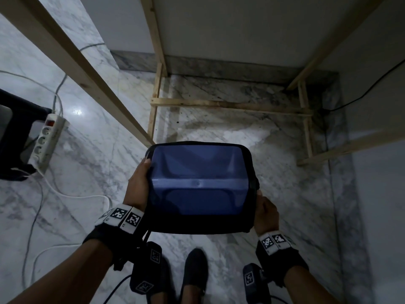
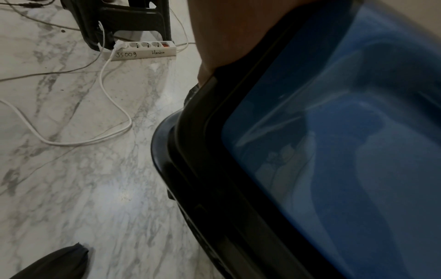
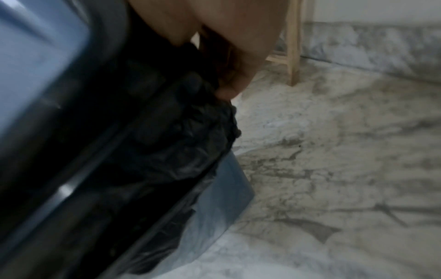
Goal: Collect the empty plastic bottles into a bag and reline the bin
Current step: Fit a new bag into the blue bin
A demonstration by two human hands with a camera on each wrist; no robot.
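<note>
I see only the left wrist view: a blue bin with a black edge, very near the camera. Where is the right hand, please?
Observer: The right hand grips the right edge of the bin, opposite the left hand.
Operator: Does it hold some plastic there also?
Observer: Yes. In the right wrist view its fingers pinch the bunched black bag at the rim.
Operator: Are there bottles inside the bin?
Observer: None show in the head view. Only the blue bottom is visible.
</note>
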